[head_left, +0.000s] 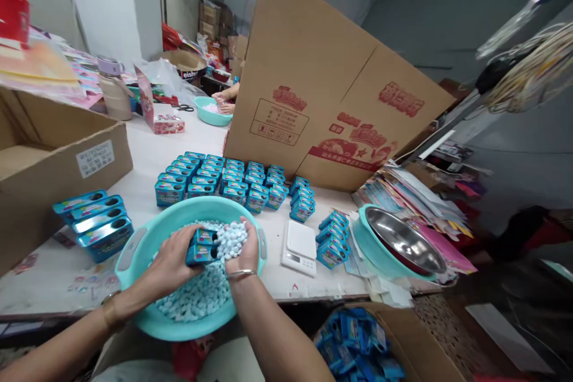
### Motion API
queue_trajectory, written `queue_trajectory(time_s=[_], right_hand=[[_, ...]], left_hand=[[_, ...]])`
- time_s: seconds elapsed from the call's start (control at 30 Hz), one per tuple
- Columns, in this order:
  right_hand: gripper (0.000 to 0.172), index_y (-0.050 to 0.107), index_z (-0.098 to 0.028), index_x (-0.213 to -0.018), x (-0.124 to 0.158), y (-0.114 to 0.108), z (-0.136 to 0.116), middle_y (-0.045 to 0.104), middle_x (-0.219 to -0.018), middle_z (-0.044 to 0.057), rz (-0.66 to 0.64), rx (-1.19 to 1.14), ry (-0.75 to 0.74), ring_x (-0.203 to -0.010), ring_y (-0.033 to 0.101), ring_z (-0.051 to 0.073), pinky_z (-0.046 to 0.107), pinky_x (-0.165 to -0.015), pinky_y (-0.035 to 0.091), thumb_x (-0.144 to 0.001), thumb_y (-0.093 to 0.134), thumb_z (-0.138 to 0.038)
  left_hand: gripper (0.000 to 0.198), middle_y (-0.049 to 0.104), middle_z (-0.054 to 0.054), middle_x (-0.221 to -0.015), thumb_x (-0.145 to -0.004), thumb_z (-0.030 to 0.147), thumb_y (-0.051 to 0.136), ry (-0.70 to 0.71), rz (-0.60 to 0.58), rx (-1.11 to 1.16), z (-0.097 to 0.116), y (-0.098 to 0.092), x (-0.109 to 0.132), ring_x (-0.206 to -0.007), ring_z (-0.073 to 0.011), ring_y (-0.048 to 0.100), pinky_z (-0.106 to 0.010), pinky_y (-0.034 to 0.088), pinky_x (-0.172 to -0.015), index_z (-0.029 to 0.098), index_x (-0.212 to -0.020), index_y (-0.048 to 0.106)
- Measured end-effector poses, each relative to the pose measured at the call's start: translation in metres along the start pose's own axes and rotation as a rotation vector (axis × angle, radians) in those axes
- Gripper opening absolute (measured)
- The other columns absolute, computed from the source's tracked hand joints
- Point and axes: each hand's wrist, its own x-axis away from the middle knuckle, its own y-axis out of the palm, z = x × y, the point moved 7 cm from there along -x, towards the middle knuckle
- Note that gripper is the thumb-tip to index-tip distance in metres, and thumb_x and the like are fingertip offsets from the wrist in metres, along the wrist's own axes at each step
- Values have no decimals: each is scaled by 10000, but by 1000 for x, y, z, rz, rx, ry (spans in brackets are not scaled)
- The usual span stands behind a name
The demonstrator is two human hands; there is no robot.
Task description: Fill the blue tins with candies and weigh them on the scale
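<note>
A turquoise basin [147, 233] at the table's front edge holds many small pale blue and white candies [192, 295]. Over it, my left hand [174, 256] grips two small blue candy boxes [203, 246], one above the other, their ends turned toward my right hand. Cupped at the basin's right side, my right hand [245, 249] holds a heap of the candies [231, 237] against the boxes' ends. Behind the basin stand several rows of similar blue boxes [203, 179], with another group of blue boxes [96, 221] to the left.
A white digital scale [301, 245] lies right of the basin, beside more blue boxes [332, 239]. A steel bowl [403, 239] rests in a second basin. A large carton [322, 89] stands behind. Below, an open carton holds blue boxes [353, 340]. Another person's hands [225, 100] work at a far basin.
</note>
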Motion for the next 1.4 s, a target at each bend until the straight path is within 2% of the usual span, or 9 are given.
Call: queue_trajectory(time_s=[0.1, 0.2, 0.3, 0.43, 0.6, 0.87, 1.03, 1.2, 1.4], right_hand=[[238, 757, -230, -974, 7, 2, 6, 796, -876, 8, 93, -18, -130, -842, 754, 208, 339, -811, 632, -798, 773, -390], [318, 788, -217, -984, 14, 16, 2, 768, -833, -12, 4, 58, -248, -799, 696, 191, 322, -781, 583, -759, 822, -440], [323, 786, -202, -888, 13, 24, -2, 744, -764, -13, -36, 101, -270, -765, 655, 186, 326, -768, 557, -710, 841, -466], [334, 775, -194, -819, 7, 28, -1, 755, -770, 7, -38, 143, -252, -794, 644, 197, 339, -789, 550, -683, 859, -487], [297, 784, -196, -833, 2, 35, 2, 755, -777, 6, -45, 170, -266, -809, 638, 197, 343, -833, 559, -749, 844, -474], [281, 758, -196, -787, -8, 46, 19, 729, -741, 1, -68, 240, -224, -779, 646, 188, 320, -819, 552, -819, 807, -472], [293, 771, -197, -772, -7, 52, 22, 769, -770, 45, -72, 255, -167, -808, 694, 215, 336, -830, 562, -881, 703, -460], [217, 765, -186, -751, -7, 57, 19, 756, -729, 31, -97, 250, -175, -792, 657, 207, 321, -799, 542, -865, 701, -360], [274, 755, -177, -745, -5, 64, 13, 745, -738, 30, -115, 276, -190, -779, 633, 195, 325, -811, 527, -956, 647, -314]], left_hand=[[784, 752, -218, -1433, -650, 325, 788, -21, 20, 28, 4, 6, 1, -1373, -487, 710, -657, 554, -1198, 187, -1406, 636], [777, 746, -201, -1430, -689, 346, 785, -32, 67, 65, 9, 3, 2, -1358, -460, 717, -633, 567, -1186, 182, -1429, 616], [755, 751, -177, -1421, -698, 332, 788, -11, 101, 62, 15, -1, 3, -1357, -451, 709, -620, 566, -1174, 208, -1423, 621], [731, 759, -165, -1389, -694, 295, 760, -7, 84, 24, 18, -2, 4, -1321, -455, 710, -623, 564, -1122, 226, -1411, 633], [745, 726, -174, -1455, -717, 346, 767, -22, 49, 13, 20, -6, -3, -1381, -445, 679, -593, 528, -1181, 219, -1433, 607], [787, 740, -216, -1431, -648, 336, 733, -92, -8, -12, 14, -11, -7, -1360, -522, 681, -659, 532, -1141, 180, -1414, 635], [794, 745, -212, -1441, -630, 330, 742, -103, -28, -10, 10, -12, -8, -1372, -518, 678, -651, 528, -1153, 197, -1407, 648], [795, 756, -175, -1438, -622, 281, 740, -82, -6, 12, 9, -16, -13, -1372, -474, 687, -618, 529, -1173, 231, -1410, 646], [801, 777, -154, -1369, -587, 288, 780, -94, 22, 83, 0, -16, -18, -1313, -467, 725, -609, 569, -1152, 228, -1375, 648]])
